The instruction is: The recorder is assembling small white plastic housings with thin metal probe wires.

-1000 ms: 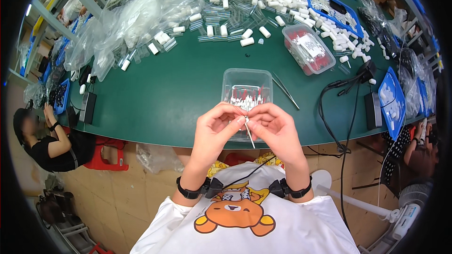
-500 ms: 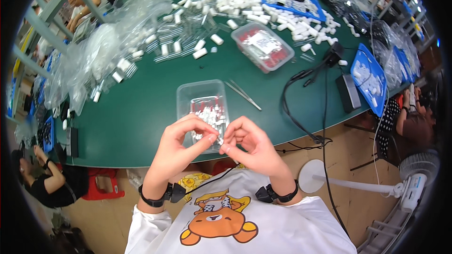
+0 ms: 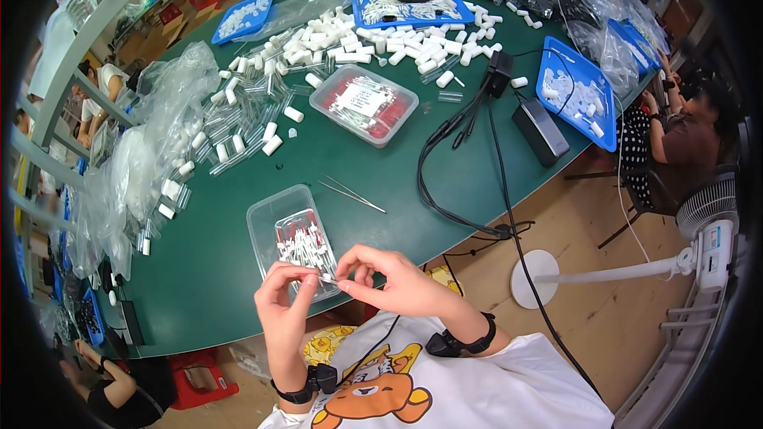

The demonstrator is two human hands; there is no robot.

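My left hand pinches a small white stick-like piece between thumb and fingertips. At the piece's other end, the thumb and forefinger of my right hand close on it too. Its exact kind is too small to make out. Just beyond and partly under my fingers sits an open clear plastic box, with many thin white pieces with red parts inside. Metal tweezers lie on the green table to the right of this box. Both my wrists carry black straps with small devices.
Another clear box of white-and-red pieces stands farther back. White cylinders and clear tubes lie scattered beyond it. Black cables, a power adapter and a blue tray occupy the right. A fan stands off the table's edge.
My view has turned, so the table and its things appear shifted left and tilted. Both hands stay close together over the near end of the open box, fingertips still pinched at the small piece.
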